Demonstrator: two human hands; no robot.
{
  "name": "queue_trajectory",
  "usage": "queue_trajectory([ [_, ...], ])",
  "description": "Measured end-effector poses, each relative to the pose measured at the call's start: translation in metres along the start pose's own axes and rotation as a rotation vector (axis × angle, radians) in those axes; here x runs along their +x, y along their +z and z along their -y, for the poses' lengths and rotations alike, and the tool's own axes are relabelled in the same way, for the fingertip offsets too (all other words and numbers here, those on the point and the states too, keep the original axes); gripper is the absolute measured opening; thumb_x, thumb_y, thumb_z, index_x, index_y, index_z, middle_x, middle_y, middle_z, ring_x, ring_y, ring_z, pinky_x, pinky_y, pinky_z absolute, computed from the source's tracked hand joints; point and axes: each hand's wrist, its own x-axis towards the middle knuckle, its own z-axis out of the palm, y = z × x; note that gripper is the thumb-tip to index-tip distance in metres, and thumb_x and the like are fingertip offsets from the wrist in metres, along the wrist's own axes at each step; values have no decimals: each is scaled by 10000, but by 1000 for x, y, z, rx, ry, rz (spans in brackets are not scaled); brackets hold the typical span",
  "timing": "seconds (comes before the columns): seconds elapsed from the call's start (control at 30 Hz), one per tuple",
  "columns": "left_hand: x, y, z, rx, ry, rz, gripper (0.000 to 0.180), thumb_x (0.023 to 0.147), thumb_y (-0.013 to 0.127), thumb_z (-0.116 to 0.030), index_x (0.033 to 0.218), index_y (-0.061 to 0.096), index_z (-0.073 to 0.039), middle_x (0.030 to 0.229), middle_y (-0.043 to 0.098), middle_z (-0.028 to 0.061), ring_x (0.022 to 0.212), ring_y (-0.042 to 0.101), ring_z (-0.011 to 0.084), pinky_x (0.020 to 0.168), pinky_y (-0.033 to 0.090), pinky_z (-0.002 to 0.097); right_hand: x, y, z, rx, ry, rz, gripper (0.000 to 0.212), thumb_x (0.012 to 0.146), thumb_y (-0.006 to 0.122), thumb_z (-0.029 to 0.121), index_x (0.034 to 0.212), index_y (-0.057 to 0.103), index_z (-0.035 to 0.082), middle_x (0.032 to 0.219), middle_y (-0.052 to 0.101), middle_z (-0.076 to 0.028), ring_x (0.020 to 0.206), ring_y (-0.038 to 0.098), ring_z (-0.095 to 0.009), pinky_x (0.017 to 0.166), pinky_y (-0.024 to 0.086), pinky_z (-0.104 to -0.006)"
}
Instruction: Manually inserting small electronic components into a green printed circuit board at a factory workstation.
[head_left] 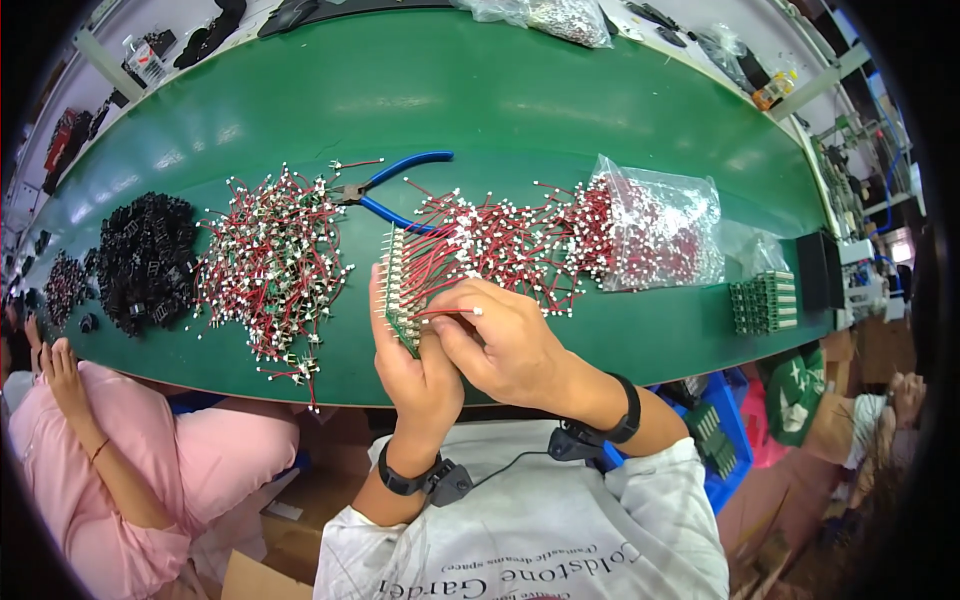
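Note:
My left hand (412, 375) grips a narrow green circuit board strip (394, 290) upright above the table. A row of white connectors runs along the strip, and red wires stick out from its right side. Close against the strip, my right hand (515, 345) pinches a short red wire lead (450, 311) with a white plug on its end. The lead's other end lies near the strip's lower part; whether it is plugged in I cannot tell. Behind my hands spreads a pile of red wire leads (500, 240). Blue-handled pliers (395, 185) lie just beyond the strip.
A clear plastic bag (670, 230) spills more leads at right, near stacked green boards (763, 302) and a black box (817, 270). Leftward lie a heap of wired small boards (275, 260) and black plastic parts (148, 260). Another person's arm (125, 470) is at lower left.

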Motion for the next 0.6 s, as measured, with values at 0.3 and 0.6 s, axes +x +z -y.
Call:
queue_trajectory([
  [0.3,-3,2,-6,-64,8,50,414,970,491,-37,1355,360,40,1216,576,126,1064,575,175,925,458,302,-1,7,-4,-102,-116,-33,123,771,671,-26,883,623,-44,833,656,-160,749,657,-302,655,547,-361],
  [0.6,-2,-9,-7,156,56,84,391,960,478,-17,1336,392,48,1169,606,151,1018,609,204,890,471,310,1,6,-3,-212,-231,-23,159,762,693,-16,888,597,-14,807,651,-139,708,648,-300,623,535,-364],
])
